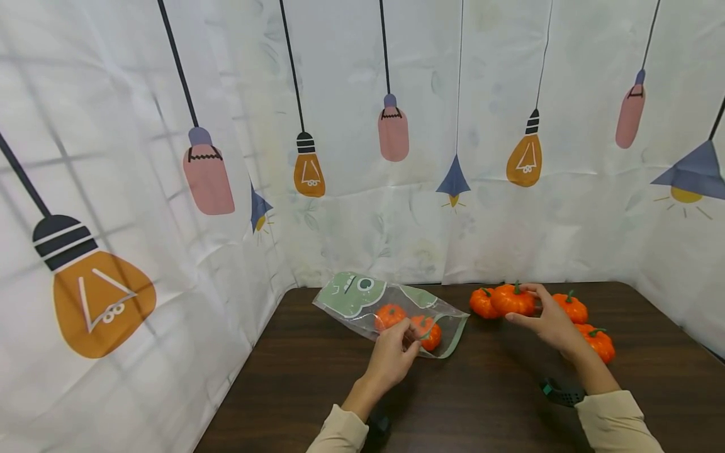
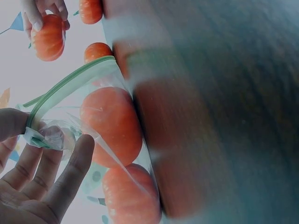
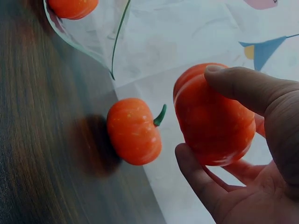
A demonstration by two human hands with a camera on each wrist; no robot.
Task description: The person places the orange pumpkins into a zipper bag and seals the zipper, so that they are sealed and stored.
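Note:
My right hand (image 1: 548, 322) holds a small orange toy pumpkin (image 1: 508, 302) with a green stem, raised off the table. In the right wrist view, thumb and fingers wrap the sides of this pumpkin (image 3: 212, 119). At the middle of the table lies a clear zip bag (image 1: 348, 296) with a green frog print. Two pumpkins (image 1: 389, 317) are inside it. My left hand (image 1: 392, 353) pinches the bag's rim; in the left wrist view, the green-edged mouth (image 2: 70, 81) gapes between thumb and fingers. Another pumpkin (image 3: 133, 130) sits on the table beside the held one.
Two more pumpkins, one farther back (image 1: 572, 308) and one nearer (image 1: 597, 345), stand right of my right hand. The dark wooden table (image 1: 481, 390) ends against a white curtain (image 1: 362, 233) printed with lamps. A dark wrist strap (image 1: 562, 393) shows by the right forearm.

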